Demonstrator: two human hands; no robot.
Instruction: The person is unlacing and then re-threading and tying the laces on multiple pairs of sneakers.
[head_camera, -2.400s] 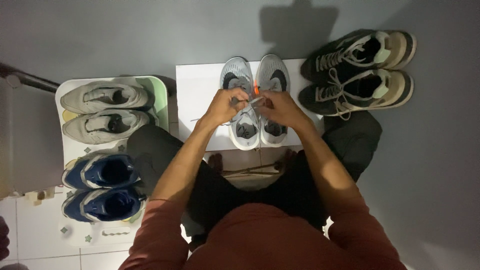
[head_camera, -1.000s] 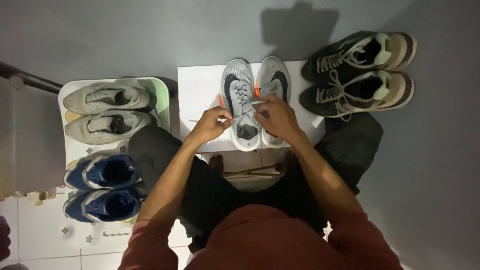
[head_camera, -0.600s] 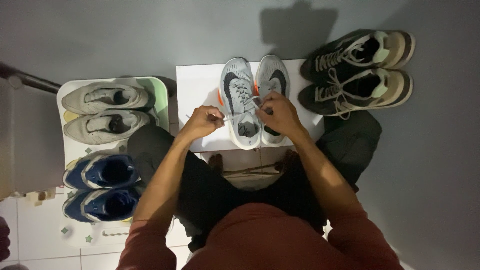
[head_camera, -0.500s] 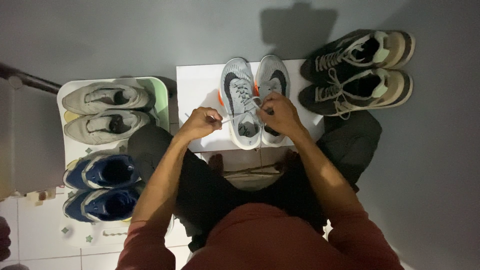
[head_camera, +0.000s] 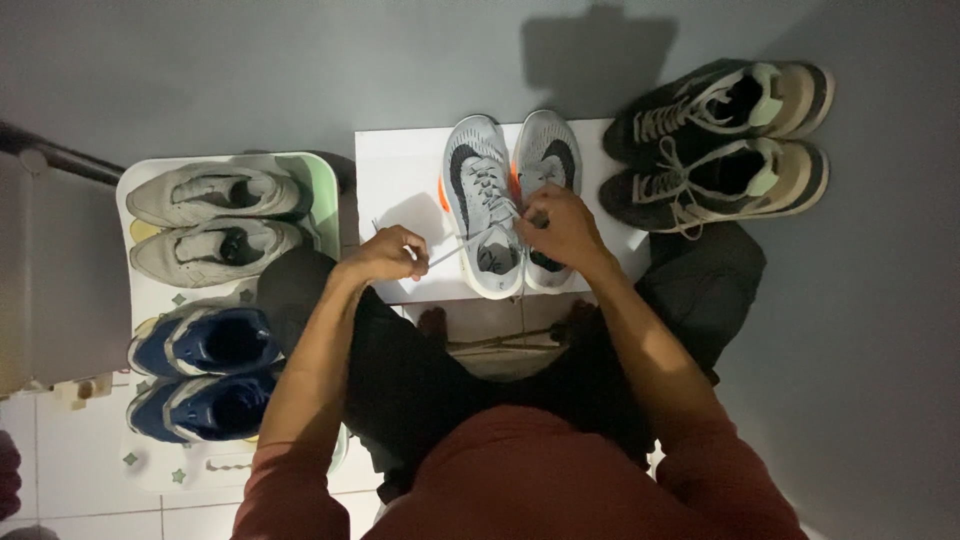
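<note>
The person sits cross-legged on the floor, both forearms reaching forward over the knees to a white board (head_camera: 400, 180) that carries a pair of grey running shoes (head_camera: 482, 200) with orange trim. The left hand (head_camera: 385, 255) is drawn out to the left of the shoes, fingers curled shut around the end of a pale lace (head_camera: 455, 248), which runs taut from that fist to the left shoe of the pair. The right hand (head_camera: 560, 228) rests on top of the shoes near their openings, knuckles up and fingers bent, pinching the lacing there; exactly what it pinches is hidden under the fingers. To the far right lie two dark shoes with cream soles (head_camera: 720, 140). On the left, a pale tray (head_camera: 325, 190) holds beige shoes (head_camera: 215, 220) and, nearer, blue shoes (head_camera: 205, 370).
</note>
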